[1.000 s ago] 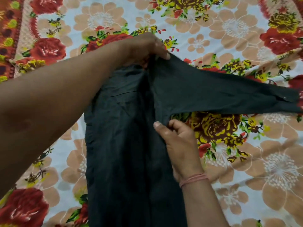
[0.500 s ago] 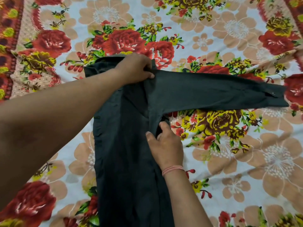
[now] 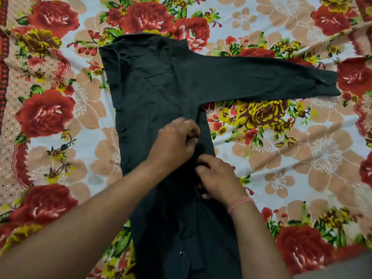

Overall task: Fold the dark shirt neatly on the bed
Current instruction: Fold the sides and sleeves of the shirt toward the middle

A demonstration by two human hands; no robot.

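The dark shirt [image 3: 153, 85] lies flat on the bed, its body folded into a long narrow strip running toward me. One sleeve [image 3: 261, 81] stretches out to the right, cuff at the far right. My left hand [image 3: 175, 141] pinches the folded right edge of the body just below the armpit. My right hand [image 3: 217, 178], with a pink thread band on the wrist, grips the same edge a little nearer to me. The other sleeve is hidden inside the fold.
A floral bedsheet [image 3: 302, 158] with red roses, yellow and beige flowers covers the whole bed. A patterned red border [image 3: 4, 77] runs along the left side. A grey strip [image 3: 342, 268] shows at the bottom right corner.
My left hand let go of the shoulder by the collar and came down to the body's right edge. My right hand slid nearer to me along that edge. The sleeve now lies flat.
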